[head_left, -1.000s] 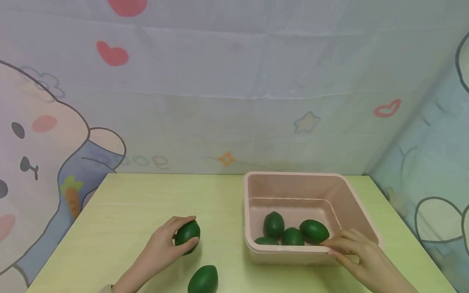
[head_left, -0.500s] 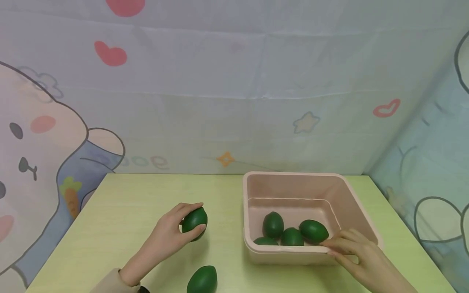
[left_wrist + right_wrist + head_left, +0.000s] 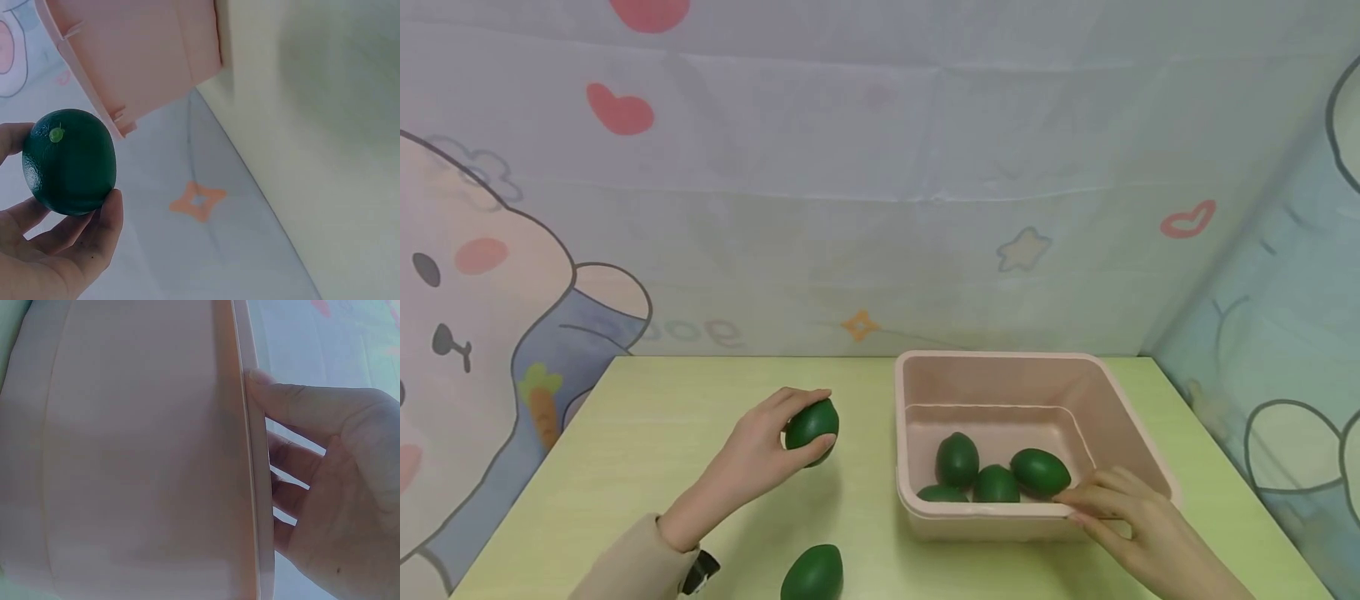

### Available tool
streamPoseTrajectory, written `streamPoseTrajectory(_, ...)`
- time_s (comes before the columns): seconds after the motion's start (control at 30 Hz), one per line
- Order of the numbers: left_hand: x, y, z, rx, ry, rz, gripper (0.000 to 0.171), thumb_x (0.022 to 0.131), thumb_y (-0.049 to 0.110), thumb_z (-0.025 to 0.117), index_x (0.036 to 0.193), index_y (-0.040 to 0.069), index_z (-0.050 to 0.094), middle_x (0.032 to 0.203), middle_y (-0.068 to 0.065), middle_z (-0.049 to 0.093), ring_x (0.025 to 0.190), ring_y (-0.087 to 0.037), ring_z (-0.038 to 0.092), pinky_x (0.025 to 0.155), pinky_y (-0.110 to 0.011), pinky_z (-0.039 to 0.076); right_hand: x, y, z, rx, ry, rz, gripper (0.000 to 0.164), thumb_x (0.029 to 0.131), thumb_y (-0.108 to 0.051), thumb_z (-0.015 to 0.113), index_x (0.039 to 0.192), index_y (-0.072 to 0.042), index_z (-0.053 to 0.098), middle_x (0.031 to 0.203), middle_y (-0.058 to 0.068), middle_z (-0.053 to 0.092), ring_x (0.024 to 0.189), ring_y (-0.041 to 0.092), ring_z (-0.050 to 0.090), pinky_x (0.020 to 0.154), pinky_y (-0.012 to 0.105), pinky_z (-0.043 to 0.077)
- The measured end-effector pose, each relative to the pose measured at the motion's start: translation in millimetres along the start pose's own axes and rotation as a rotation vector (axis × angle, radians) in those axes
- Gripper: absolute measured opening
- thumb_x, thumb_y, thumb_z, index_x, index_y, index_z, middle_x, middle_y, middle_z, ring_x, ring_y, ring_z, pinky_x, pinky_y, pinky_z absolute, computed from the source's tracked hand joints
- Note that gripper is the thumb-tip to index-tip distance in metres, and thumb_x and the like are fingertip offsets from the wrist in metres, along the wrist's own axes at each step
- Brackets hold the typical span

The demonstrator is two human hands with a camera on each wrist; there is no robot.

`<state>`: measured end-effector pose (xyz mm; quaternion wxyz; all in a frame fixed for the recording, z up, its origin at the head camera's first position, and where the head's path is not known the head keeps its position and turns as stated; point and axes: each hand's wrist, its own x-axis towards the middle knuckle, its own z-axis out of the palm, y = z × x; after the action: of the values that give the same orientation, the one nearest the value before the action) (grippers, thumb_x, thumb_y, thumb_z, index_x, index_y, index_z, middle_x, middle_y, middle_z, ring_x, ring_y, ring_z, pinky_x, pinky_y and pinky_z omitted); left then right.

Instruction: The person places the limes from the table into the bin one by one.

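Note:
My left hand [image 3: 760, 450] grips a dark green, lemon-shaped fruit [image 3: 812, 427] above the table, left of the pink plastic bin [image 3: 1000, 367]. In the left wrist view, thumb and fingers hold this fruit [image 3: 69, 162] at its sides, and a small light green stem spot faces the camera. My right hand [image 3: 1131, 517] pinches the bin's front rim near its right corner; in the right wrist view the thumb [image 3: 294, 403] lies on the outer side of the rim and fingers reach behind it. Several similar green fruits [image 3: 1040, 472] lie inside the bin along its front.
Another green fruit [image 3: 814, 573] lies on the pale yellow-green table [image 3: 700, 400] near the front edge of the view. A printed cloth [image 3: 820, 167] hangs behind the table and along the right side.
My left hand has raised the gripped fruit off the table and carried it up and to the right, away from the loose fruit. The right hand keeps its place on the bin's rim.

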<state>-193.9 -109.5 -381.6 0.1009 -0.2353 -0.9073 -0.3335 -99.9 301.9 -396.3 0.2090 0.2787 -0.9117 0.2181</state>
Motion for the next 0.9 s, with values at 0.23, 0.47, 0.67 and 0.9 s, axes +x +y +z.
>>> streamPoseTrajectory(0.23, 12.5, 7.3, -3.3, -0.017, -0.012, 0.026, 0.051, 0.084, 0.029, 0.074, 0.132, 0.021, 0.058, 0.116, 0.004, 0.062, 0.090, -0.007, 0.060, 0.073, -0.025, 0.051, 0, 0, 0, 0.003, -0.002, 0.001, 0.046, 0.071, 0.000, 0.079, 0.105, -0.030, 0.071, 0.096, -0.023, 0.061, 0.088, -0.008, 0.047, 0.072, 0.005, 0.037)
streamPoseTrajectory(0.47, 27.2, 13.5, -5.2, -0.066, -0.052, 0.020, 0.049, 0.085, 0.032, 0.073, 0.131, 0.022, 0.059, 0.117, 0.002, 0.063, 0.094, -0.010, 0.061, 0.077, -0.026, 0.052, 0, 0, 0, 0.001, 0.007, -0.012, 0.042, 0.071, -0.001, 0.079, 0.103, -0.027, 0.073, 0.095, -0.023, 0.061, 0.089, -0.007, 0.048, 0.074, 0.004, 0.037)
streamPoseTrajectory(0.67, 38.7, 18.4, -6.8, -0.085, -0.073, 0.009, 0.050, 0.085, 0.033, 0.072, 0.132, 0.022, 0.058, 0.123, -0.001, 0.062, 0.099, -0.014, 0.062, 0.079, -0.028, 0.052, 0, -1, 0, 0.001, 0.007, 0.001, 0.040, 0.073, -0.002, 0.079, 0.101, -0.029, 0.073, 0.096, -0.023, 0.061, 0.089, -0.007, 0.048, 0.076, 0.004, 0.037)
streamPoseTrajectory(0.9, 51.9, 24.0, -5.8, -0.133, -0.073, 0.008, 0.049, 0.086, 0.034, 0.071, 0.133, 0.023, 0.058, 0.121, -0.001, 0.062, 0.094, -0.012, 0.063, 0.081, -0.030, 0.053, 1, -2, 0, -0.013, 0.001, 0.019, 0.038, 0.074, -0.004, 0.078, 0.099, -0.032, 0.072, 0.095, -0.024, 0.060, 0.089, -0.007, 0.048, 0.076, 0.004, 0.037)
